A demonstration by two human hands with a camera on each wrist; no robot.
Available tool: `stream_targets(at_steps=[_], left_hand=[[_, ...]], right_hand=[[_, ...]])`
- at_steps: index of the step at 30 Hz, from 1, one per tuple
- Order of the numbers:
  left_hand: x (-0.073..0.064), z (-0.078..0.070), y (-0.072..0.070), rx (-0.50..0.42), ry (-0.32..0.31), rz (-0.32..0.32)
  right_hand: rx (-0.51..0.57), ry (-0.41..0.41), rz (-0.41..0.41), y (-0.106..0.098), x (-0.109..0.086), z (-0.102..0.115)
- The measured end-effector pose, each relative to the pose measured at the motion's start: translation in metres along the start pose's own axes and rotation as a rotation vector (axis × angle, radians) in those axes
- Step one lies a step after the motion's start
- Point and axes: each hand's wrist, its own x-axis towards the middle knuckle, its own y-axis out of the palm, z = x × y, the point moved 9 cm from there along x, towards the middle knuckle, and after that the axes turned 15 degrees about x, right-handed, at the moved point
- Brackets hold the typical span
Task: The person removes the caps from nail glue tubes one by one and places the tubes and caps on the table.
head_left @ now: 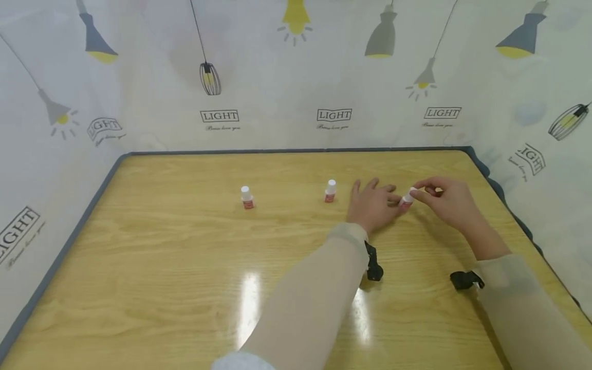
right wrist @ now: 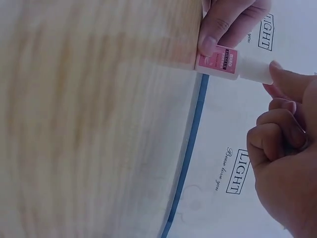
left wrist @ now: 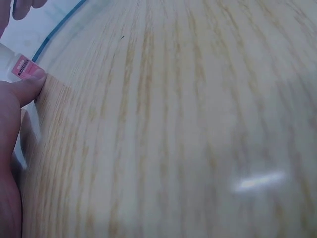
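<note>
A small white glue bottle [head_left: 406,201] with a pink label stands slightly tilted on the right part of the table. My left hand [head_left: 375,205] lies palm down on the wood, pinching the bottle's base between thumb and index finger while its other fingers are spread. From the right, my right hand [head_left: 447,201] pinches the white cap [right wrist: 256,70] between thumb and index finger. Its other fingers are curled, as the right wrist view shows. The left wrist view catches only the thumb [left wrist: 30,87] against the label. Whether the cap is loose, I cannot tell.
Two similar capped bottles stand upright, one left of my left hand [head_left: 330,191] and another farther left [head_left: 247,198]. The wooden table [head_left: 162,257] has a dark blue edge strip [head_left: 296,150]. Behind it hangs a pale lamp-print cloth [head_left: 277,82].
</note>
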Motion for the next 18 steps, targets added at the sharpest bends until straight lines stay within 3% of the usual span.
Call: stream_targets(at_steps=[5,13,18], left_hand=[[0.0043,0.0031,0.0028,-0.013,-0.018,-0.035],[0.0067,0.0044,0.0017,-0.055,-0.010,-0.039],[0.0054,-0.0003,0.0032,-0.029,0.002,-0.047]], right_hand=[[0.042,-0.028,0.025,0.0034,0.0019,0.0025],[0.046,0.030,0.058,0.0021,0.0024,-0.0022],[0.009,-0.069,0.058,-0.0001,-0.0005,0.0005]])
